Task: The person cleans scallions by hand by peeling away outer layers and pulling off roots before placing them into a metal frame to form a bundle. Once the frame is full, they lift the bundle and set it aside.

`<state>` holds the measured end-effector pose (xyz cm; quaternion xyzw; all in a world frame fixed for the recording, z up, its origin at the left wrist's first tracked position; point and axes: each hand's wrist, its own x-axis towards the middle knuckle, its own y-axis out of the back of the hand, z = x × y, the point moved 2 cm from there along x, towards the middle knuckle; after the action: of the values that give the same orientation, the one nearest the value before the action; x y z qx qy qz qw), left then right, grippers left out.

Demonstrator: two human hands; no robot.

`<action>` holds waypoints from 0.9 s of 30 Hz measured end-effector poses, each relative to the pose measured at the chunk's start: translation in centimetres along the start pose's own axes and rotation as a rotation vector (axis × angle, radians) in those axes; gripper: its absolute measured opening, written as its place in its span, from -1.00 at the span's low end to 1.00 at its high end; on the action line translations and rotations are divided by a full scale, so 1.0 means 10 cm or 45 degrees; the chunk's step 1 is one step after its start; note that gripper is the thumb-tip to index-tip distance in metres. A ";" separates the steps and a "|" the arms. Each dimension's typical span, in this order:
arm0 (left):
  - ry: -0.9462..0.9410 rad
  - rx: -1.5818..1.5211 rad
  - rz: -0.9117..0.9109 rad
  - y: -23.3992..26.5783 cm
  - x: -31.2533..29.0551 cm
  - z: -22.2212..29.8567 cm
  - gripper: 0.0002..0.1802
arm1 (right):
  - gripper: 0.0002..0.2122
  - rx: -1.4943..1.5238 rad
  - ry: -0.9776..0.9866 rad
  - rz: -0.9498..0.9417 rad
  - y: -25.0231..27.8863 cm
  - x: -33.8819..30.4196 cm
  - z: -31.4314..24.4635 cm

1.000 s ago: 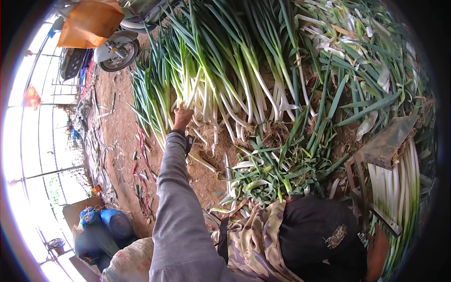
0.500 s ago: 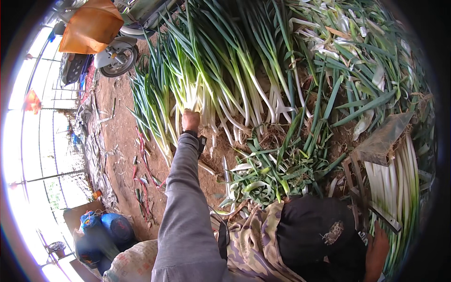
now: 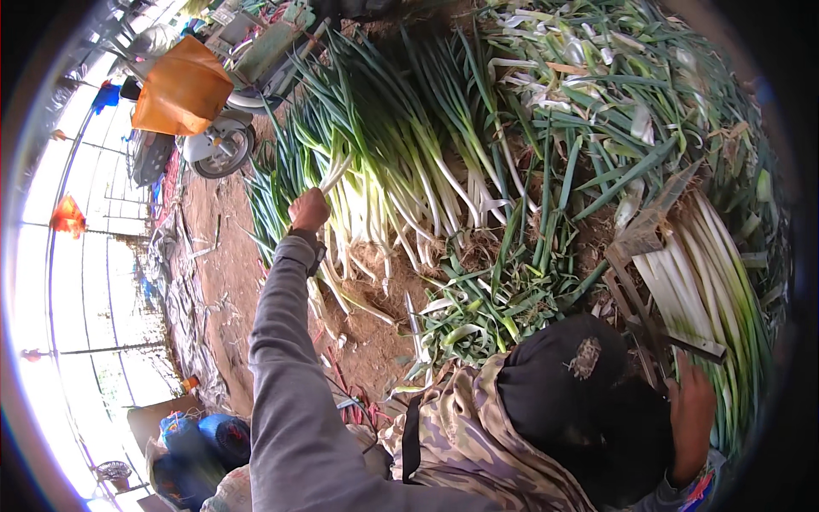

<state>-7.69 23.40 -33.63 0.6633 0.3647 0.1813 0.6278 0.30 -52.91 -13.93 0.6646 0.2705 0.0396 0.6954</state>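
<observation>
Long green onions with white stems and rooty ends [image 3: 426, 162] lie side by side on the dirt floor. My left hand [image 3: 309, 209], with a dark band on its wrist, is closed round a green onion's white stem [image 3: 336, 176] at the left part of the row. At the lower right, my right hand [image 3: 693, 414] is beside a metal frame [image 3: 638, 320] and a bundle of trimmed green onions [image 3: 695, 273] lying in it. Its visible fingers are stretched and apart, touching or close to the frame's bar; the rest of the hand is partly hidden.
Cut leaves and peelings pile up in the middle [image 3: 486, 311] and at the upper right [image 3: 648, 94]. Black and camouflage clothing [image 3: 461, 427] fills the lower middle. A vehicle wheel [image 3: 223, 154] and orange cover [image 3: 182, 85] stand upper left; blue containers [image 3: 223, 439] stand lower left.
My left hand has moved left and lifted from the row, with a white stem now showing above its fist. The view has shifted slightly; my right hand remains by the frame.
</observation>
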 end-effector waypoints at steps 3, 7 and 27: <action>-0.111 0.184 0.122 0.43 0.00 0.05 -0.74 | -0.50 0.034 0.079 0.068 0.01 -0.09 -0.03; -0.287 0.497 0.397 0.99 -0.09 0.12 -0.82 | -0.50 -0.012 0.131 0.161 0.05 -0.23 0.00; -0.316 0.868 0.814 3.99 -1.02 -0.21 -0.72 | -0.58 0.263 0.345 0.324 0.34 -0.65 -0.09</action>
<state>-5.71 19.80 7.40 0.9267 0.1035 0.1547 0.3264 -4.58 -54.38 -8.61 0.7497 0.2782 0.1880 0.5703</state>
